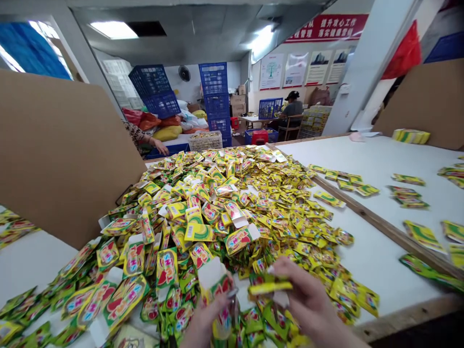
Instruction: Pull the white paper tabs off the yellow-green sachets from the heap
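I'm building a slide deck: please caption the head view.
Left hand with an open box, right hand with small yellow packaging, above a heap of boxes and sachets.

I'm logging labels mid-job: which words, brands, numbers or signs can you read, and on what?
"提升攻心工作": upper line of the red banner; its left end is hidden.
"管理 落实健康": lower banner line; last characters unclear.
Yellow boxes: stylised brand lettering, too blurred to read surely.
Box in the left hand: blurred.
Small packets: too small.
Wall posters: too small.
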Action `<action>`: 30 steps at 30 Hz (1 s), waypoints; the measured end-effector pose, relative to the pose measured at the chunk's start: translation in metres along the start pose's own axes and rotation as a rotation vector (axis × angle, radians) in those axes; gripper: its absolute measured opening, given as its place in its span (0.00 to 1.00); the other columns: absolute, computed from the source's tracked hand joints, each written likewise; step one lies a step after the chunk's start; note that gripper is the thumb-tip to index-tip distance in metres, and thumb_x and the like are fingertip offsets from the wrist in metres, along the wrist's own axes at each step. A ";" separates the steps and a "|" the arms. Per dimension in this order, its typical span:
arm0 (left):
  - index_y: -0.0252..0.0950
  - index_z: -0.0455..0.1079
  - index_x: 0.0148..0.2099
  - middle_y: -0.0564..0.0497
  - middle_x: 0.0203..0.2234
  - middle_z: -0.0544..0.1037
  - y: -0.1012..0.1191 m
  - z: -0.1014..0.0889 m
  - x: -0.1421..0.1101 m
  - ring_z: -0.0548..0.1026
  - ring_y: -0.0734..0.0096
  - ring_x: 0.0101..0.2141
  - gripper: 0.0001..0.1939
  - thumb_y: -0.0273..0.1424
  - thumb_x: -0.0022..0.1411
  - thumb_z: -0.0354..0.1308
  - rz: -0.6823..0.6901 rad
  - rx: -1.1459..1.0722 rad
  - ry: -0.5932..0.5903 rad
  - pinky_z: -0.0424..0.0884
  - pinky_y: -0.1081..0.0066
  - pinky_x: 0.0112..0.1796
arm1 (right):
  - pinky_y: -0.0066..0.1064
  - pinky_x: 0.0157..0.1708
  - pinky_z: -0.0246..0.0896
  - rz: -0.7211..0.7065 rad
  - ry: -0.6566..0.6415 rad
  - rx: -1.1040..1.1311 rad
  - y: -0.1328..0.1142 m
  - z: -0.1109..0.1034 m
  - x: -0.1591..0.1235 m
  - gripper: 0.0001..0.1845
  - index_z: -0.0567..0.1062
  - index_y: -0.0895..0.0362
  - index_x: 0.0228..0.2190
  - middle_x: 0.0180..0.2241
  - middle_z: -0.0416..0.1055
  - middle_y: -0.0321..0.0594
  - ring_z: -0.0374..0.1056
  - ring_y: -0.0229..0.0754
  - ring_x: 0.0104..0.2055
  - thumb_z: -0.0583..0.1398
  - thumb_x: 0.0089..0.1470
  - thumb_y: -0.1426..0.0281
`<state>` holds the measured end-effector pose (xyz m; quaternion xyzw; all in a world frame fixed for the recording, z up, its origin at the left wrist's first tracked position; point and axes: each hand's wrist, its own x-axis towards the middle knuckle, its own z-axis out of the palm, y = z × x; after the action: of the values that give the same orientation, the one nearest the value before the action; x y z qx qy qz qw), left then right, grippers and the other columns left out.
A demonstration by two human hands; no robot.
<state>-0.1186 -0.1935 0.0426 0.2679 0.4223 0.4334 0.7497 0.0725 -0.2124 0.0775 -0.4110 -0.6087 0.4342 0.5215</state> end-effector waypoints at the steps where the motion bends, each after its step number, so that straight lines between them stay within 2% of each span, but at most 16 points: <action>1: 0.34 0.73 0.36 0.50 0.24 0.79 -0.004 0.001 -0.003 0.76 0.65 0.28 0.21 0.37 0.38 0.69 -0.015 0.036 -0.012 0.71 0.67 0.35 | 0.28 0.30 0.63 -0.033 0.030 0.050 -0.004 -0.001 0.008 0.08 0.73 0.50 0.35 0.32 0.67 0.39 0.65 0.40 0.32 0.59 0.50 0.65; 3: 0.35 0.72 0.35 0.51 0.24 0.78 -0.011 0.002 -0.008 0.75 0.66 0.28 0.24 0.39 0.33 0.71 0.008 0.120 -0.049 0.70 0.68 0.35 | 0.26 0.27 0.61 -0.085 0.009 0.131 -0.009 0.003 0.022 0.08 0.72 0.51 0.35 0.31 0.65 0.38 0.63 0.38 0.31 0.59 0.50 0.68; 5: 0.35 0.71 0.32 0.52 0.24 0.77 -0.015 0.002 -0.013 0.74 0.67 0.29 0.23 0.40 0.33 0.71 0.065 0.212 -0.087 0.70 0.68 0.36 | 0.27 0.30 0.60 -0.119 -0.116 0.088 -0.012 0.011 0.031 0.07 0.72 0.53 0.35 0.32 0.64 0.38 0.62 0.37 0.32 0.58 0.51 0.71; 7: 0.35 0.70 0.32 0.53 0.24 0.76 -0.014 -0.001 -0.017 0.74 0.67 0.29 0.21 0.41 0.36 0.70 0.063 0.284 -0.129 0.70 0.68 0.36 | 0.28 0.34 0.59 -0.130 -0.267 -0.057 -0.017 0.016 0.034 0.11 0.72 0.54 0.36 0.33 0.65 0.38 0.63 0.38 0.35 0.56 0.50 0.77; 10: 0.36 0.67 0.43 0.50 0.31 0.77 -0.011 -0.006 -0.019 0.75 0.64 0.35 0.27 0.40 0.41 0.68 0.043 0.355 -0.212 0.69 0.64 0.41 | 0.28 0.37 0.58 -0.068 -0.480 -0.317 -0.029 0.013 0.031 0.19 0.73 0.54 0.36 0.34 0.65 0.37 0.63 0.37 0.36 0.52 0.46 0.84; 13: 0.36 0.65 0.50 0.44 0.43 0.75 -0.009 -0.011 -0.019 0.71 0.57 0.45 0.34 0.40 0.41 0.67 0.089 0.442 -0.329 0.63 0.61 0.49 | 0.26 0.36 0.57 -0.034 -0.611 -0.479 -0.038 0.003 0.030 0.19 0.73 0.55 0.34 0.33 0.66 0.36 0.63 0.37 0.36 0.52 0.45 0.85; 15: 0.36 0.65 0.51 0.43 0.47 0.73 -0.012 -0.015 -0.017 0.69 0.54 0.49 0.35 0.41 0.41 0.67 0.067 0.476 -0.366 0.60 0.58 0.52 | 0.26 0.37 0.57 -0.029 -0.625 -0.502 -0.039 -0.003 0.030 0.19 0.73 0.55 0.34 0.33 0.66 0.36 0.63 0.37 0.36 0.52 0.43 0.85; 19: 0.37 0.64 0.51 0.43 0.47 0.72 -0.022 -0.020 -0.013 0.67 0.51 0.50 0.35 0.40 0.40 0.67 0.053 0.589 -0.265 0.59 0.57 0.53 | 0.25 0.39 0.56 0.027 -0.568 -0.484 -0.034 -0.003 0.029 0.21 0.73 0.54 0.33 0.32 0.66 0.33 0.63 0.36 0.37 0.53 0.40 0.86; 21: 0.36 0.65 0.49 0.44 0.45 0.73 -0.025 -0.018 -0.011 0.68 0.51 0.48 0.32 0.38 0.41 0.67 0.075 0.682 -0.255 0.61 0.58 0.51 | 0.25 0.38 0.57 0.036 -0.571 -0.535 -0.035 0.002 0.025 0.18 0.73 0.54 0.32 0.33 0.66 0.35 0.63 0.37 0.37 0.53 0.42 0.85; 23: 0.35 0.65 0.48 0.45 0.41 0.75 -0.024 -0.014 -0.011 0.70 0.53 0.45 0.27 0.35 0.44 0.64 0.081 0.720 -0.305 0.65 0.59 0.47 | 0.25 0.36 0.57 0.038 -0.620 -0.614 -0.040 0.007 0.022 0.17 0.73 0.55 0.32 0.35 0.65 0.37 0.64 0.37 0.36 0.52 0.45 0.84; 26: 0.35 0.64 0.48 0.46 0.40 0.74 -0.024 -0.013 -0.007 0.70 0.55 0.44 0.25 0.35 0.47 0.61 0.089 0.704 -0.403 0.65 0.60 0.46 | 0.26 0.37 0.58 0.045 -0.669 -0.610 -0.043 0.007 0.017 0.20 0.70 0.54 0.39 0.39 0.65 0.39 0.64 0.38 0.38 0.52 0.45 0.83; 28: 0.36 0.61 0.50 0.47 0.43 0.72 -0.031 -0.018 -0.002 0.67 0.55 0.47 0.28 0.37 0.47 0.60 0.084 0.685 -0.448 0.60 0.60 0.50 | 0.24 0.37 0.58 0.056 -0.619 -0.523 -0.035 0.001 0.011 0.23 0.68 0.54 0.40 0.39 0.66 0.37 0.63 0.37 0.38 0.54 0.41 0.84; 30: 0.37 0.61 0.51 0.47 0.47 0.70 -0.043 -0.025 0.004 0.65 0.54 0.50 0.31 0.39 0.44 0.61 0.050 0.667 -0.488 0.57 0.60 0.53 | 0.24 0.36 0.58 0.040 -0.539 -0.472 -0.015 -0.004 0.001 0.18 0.69 0.54 0.35 0.35 0.67 0.36 0.64 0.36 0.36 0.54 0.41 0.83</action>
<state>-0.1209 -0.2099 -0.0046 0.6012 0.3429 0.2144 0.6892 0.0759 -0.2158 0.0929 -0.4025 -0.7998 0.3846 0.2245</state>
